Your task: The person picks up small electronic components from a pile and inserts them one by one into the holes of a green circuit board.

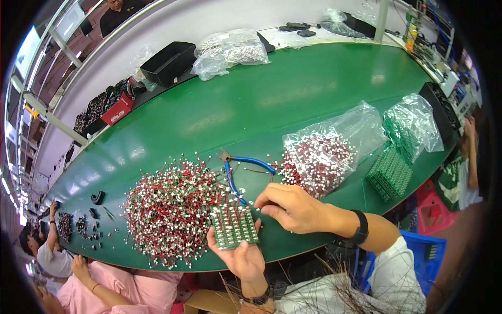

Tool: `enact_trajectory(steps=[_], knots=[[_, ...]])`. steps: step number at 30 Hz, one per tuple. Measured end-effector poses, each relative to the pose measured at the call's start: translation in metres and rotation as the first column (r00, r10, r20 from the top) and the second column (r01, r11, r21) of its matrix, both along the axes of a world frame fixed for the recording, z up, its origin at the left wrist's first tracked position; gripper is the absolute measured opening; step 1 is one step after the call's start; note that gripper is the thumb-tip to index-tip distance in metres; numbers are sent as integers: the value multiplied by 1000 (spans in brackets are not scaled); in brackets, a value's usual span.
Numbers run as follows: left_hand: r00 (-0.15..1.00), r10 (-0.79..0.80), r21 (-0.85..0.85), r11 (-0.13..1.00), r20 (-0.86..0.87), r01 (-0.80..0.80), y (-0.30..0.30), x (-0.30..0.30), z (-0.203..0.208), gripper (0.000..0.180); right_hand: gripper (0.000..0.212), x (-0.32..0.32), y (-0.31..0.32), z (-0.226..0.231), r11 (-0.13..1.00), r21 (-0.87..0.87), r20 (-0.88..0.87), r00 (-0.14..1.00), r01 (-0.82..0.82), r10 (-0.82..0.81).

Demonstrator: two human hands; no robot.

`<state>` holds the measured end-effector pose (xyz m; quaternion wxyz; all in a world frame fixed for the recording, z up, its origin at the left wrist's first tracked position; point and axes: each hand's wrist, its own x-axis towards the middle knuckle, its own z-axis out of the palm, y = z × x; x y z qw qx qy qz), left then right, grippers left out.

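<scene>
Left hand grips the green board at the bench's near edge, right of the wire pile; right hand pinches closed by its far right corner, any load unclear. Single-wire handling seems underway; next calls for precise aim.

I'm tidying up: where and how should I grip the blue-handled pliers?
The pliers are probably best gripped by both blue handles, coming from the lower right, near the right hand: the handles splay open that way, while the metal jaws point toward the upper left.
</scene>
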<state>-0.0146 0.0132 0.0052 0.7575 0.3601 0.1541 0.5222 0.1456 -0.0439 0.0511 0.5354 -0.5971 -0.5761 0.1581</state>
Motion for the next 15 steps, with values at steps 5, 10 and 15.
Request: enact_trajectory(steps=[5,10,15], knots=[[999,-42,-35,998,32,43,-3,3,3,70,12,-11,-5,6,999,-12,10,999,-32,32],[990,-130,-42,991,-50,128,0,-3,-13,56,12,-24,-7,0,999,38,133,991,-15,9],[973,-106,4,994,-203,109,-5,-2,-15,44,15,-34,-4,-7,996,81,237,971,-47,27]])
